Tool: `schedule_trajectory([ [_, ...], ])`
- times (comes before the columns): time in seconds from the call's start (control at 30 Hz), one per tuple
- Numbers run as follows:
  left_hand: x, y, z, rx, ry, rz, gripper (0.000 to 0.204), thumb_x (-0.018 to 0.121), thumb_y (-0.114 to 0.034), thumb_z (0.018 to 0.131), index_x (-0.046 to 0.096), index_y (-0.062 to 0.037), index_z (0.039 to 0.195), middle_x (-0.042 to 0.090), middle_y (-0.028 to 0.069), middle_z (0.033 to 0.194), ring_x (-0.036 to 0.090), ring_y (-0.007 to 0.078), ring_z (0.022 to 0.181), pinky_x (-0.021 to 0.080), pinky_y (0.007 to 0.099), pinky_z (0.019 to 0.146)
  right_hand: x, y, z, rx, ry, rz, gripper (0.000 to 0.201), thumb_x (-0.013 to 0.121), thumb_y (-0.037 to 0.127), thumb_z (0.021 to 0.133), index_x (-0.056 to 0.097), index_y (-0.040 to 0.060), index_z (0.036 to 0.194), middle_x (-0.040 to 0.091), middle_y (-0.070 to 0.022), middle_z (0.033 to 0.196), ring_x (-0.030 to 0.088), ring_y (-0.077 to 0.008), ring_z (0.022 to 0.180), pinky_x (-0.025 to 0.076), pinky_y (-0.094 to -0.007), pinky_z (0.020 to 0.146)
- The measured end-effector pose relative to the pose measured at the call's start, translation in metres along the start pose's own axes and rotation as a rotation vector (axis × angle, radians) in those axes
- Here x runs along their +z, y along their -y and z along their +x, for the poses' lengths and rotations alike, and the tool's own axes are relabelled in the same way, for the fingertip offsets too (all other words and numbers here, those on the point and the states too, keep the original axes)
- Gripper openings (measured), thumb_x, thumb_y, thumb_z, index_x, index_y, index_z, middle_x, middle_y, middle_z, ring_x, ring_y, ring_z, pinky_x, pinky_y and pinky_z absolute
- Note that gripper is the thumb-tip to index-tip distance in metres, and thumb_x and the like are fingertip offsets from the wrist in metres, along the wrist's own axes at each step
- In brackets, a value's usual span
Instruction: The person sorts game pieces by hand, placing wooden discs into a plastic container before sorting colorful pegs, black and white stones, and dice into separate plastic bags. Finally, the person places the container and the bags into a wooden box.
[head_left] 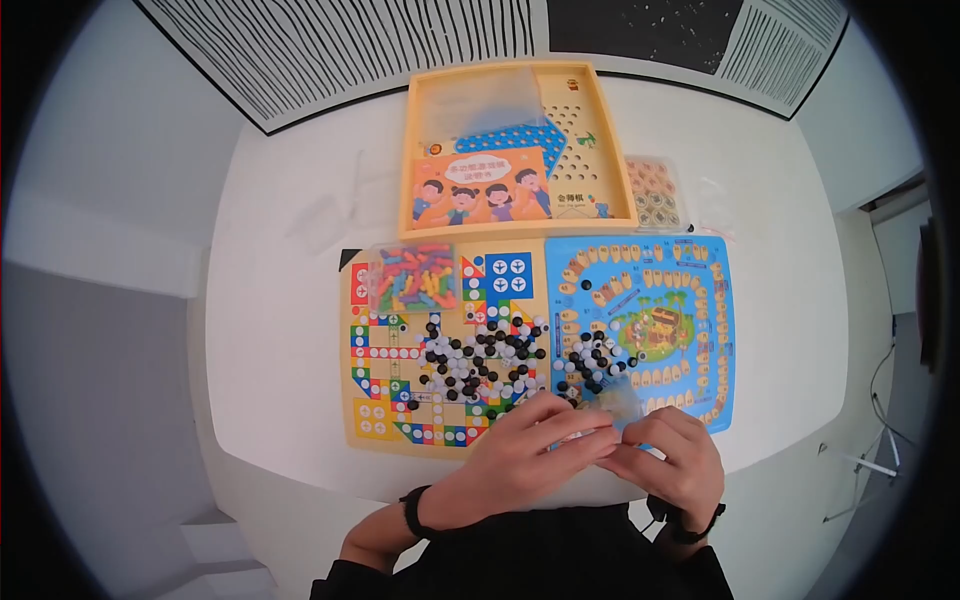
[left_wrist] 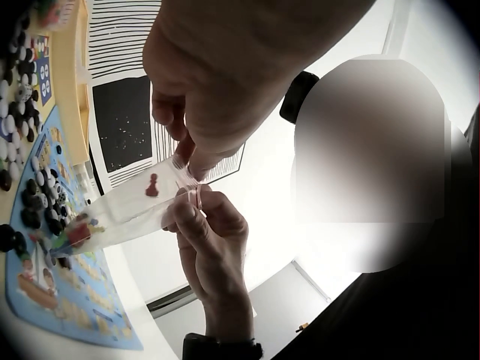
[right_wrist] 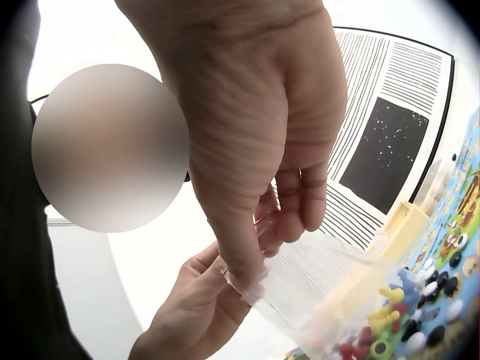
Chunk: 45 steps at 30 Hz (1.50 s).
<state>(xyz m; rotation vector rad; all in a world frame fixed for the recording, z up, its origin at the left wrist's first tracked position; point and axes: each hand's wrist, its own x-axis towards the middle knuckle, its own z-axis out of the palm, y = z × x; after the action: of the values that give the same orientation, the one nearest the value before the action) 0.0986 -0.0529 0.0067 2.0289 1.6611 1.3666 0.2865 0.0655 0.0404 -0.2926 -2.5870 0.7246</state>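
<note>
Both hands are together at the near edge of the boards, on a clear plastic bag [left_wrist: 124, 206]. My left hand [head_left: 525, 450] pinches one side of the bag's top edge, and my right hand [head_left: 675, 460] pinches the other side close by. Small coloured pawns [right_wrist: 386, 311] in red, yellow, green and blue are bunched at the bag's lower end. A single red pawn [left_wrist: 152, 185] shows higher up in the bag. The bag's bottom hangs over the blue game board [head_left: 690, 400], near black and white round pieces [head_left: 595, 360].
More black and white pieces [head_left: 480, 360] lie scattered on the ludo-style board [head_left: 360, 435]. A clear box of coloured pegs [head_left: 415, 278] sits on its upper part. Behind stand a wooden tray [head_left: 625, 190] with an orange booklet [head_left: 480, 190] and a box of round discs [head_left: 655, 190].
</note>
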Motion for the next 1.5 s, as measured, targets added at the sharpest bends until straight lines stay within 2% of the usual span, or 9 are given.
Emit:
schedule_trajectory([
  [0.1,-0.008,-0.003,-0.008,-0.03,-0.035,-0.011,0.039,0.093,-0.016,0.072,0.079,-0.0095,0.108,0.073,0.0007,0.114,0.063,0.0181,0.084,0.053,0.0279,0.067,-0.001,-0.003,-0.006,0.009,-0.033,0.013,0.025,0.089,0.011,0.066,0.076,0.0102,0.087,0.063,0.0002,0.09,0.059,-0.0167,0.07,0.048,-0.0311,0.056],
  [0.27,-0.016,-0.016,-0.02,-0.238,0.042,-0.141,0.049,0.089,-0.017,0.074,0.074,-0.0074,0.12,0.069,0.004,0.124,0.065,0.0235,0.11,0.056,0.0338,0.083,-0.005,0.001,-0.014,-0.093,-0.115,0.036,0.028,0.086,0.011,0.067,0.078,0.0126,0.093,0.064,0.004,0.09,0.057,-0.0116,0.068,0.045,-0.0272,0.053],
  [0.47,-0.022,-0.008,-0.048,-0.024,0.178,-0.105,0.028,0.088,-0.012,0.076,0.08,-0.0102,0.102,0.078,0.0001,0.105,0.072,0.0205,0.096,0.057,0.0309,0.07,0.011,0.027,-0.015,-0.283,-0.126,0.199,0.034,0.092,0.018,0.067,0.081,0.0176,0.099,0.064,0.0074,0.092,0.05,-0.0091,0.06,0.035,-0.024,0.049],
  [0.53,-0.03,-0.011,-0.05,-0.063,0.172,-0.136,0.02,0.086,-0.008,0.077,0.081,-0.0103,0.096,0.078,-0.0017,0.097,0.073,0.0204,0.093,0.057,0.0309,0.068,0.018,0.027,-0.017,-0.325,-0.12,0.243,0.035,0.093,0.02,0.069,0.08,0.0184,0.101,0.064,0.0084,0.093,0.05,-0.0079,0.06,0.033,-0.0232,0.049],
  [0.6,-0.038,-0.01,-0.058,-0.079,0.21,-0.198,0.021,0.086,-0.007,0.077,0.081,-0.0102,0.097,0.078,-0.0019,0.1,0.073,0.0204,0.094,0.058,0.0303,0.068,0.025,0.025,-0.016,-0.231,-0.376,0.229,0.035,0.092,0.028,0.073,0.079,0.0186,0.104,0.064,0.0097,0.094,0.051,-0.0067,0.061,0.035,-0.0217,0.05],
  [0.67,-0.041,-0.011,-0.065,-0.096,0.213,-0.243,0.024,0.086,-0.006,0.078,0.081,-0.01,0.1,0.078,-0.0017,0.101,0.073,0.0207,0.094,0.058,0.031,0.07,0.016,0.02,-0.021,-0.149,-0.31,0.192,0.037,0.091,0.036,0.074,0.079,0.0181,0.105,0.065,0.0086,0.094,0.055,-0.0076,0.063,0.04,-0.0221,0.05],
  [0.77,-0.043,-0.012,-0.065,-0.118,0.236,-0.291,0.028,0.086,-0.006,0.078,0.08,-0.0093,0.105,0.078,-0.0006,0.102,0.073,0.0217,0.094,0.059,0.0329,0.072,0.013,0.009,-0.023,-0.151,0.016,0.151,0.028,0.089,0.031,0.076,0.077,0.0158,0.096,0.068,0.0048,0.09,0.06,-0.01,0.064,0.044,-0.0239,0.047],
  [0.97,-0.039,-0.013,-0.068,-0.18,0.226,-0.347,0.031,0.088,-0.01,0.078,0.079,-0.0085,0.108,0.077,0.0022,0.105,0.072,0.0236,0.094,0.061,0.0359,0.076,0.02,0.016,-0.03,-0.199,0.119,0.135,0.02,0.084,0.019,0.075,0.076,0.0158,0.093,0.063,0.0067,0.084,0.057,-0.0069,0.063,0.042,-0.0228,0.047],
  [1.5,-0.038,-0.015,-0.076,-0.058,0.093,-0.299,0.027,0.086,-0.007,0.081,0.075,-0.0072,0.106,0.074,0.0028,0.106,0.072,0.0227,0.083,0.06,0.0336,0.067,0.03,0.018,-0.02,-0.235,0.08,0.22,0.019,0.088,0.022,0.078,0.077,0.0176,0.094,0.063,0.0076,0.081,0.056,-0.0059,0.058,0.04,-0.0221,0.047],
])
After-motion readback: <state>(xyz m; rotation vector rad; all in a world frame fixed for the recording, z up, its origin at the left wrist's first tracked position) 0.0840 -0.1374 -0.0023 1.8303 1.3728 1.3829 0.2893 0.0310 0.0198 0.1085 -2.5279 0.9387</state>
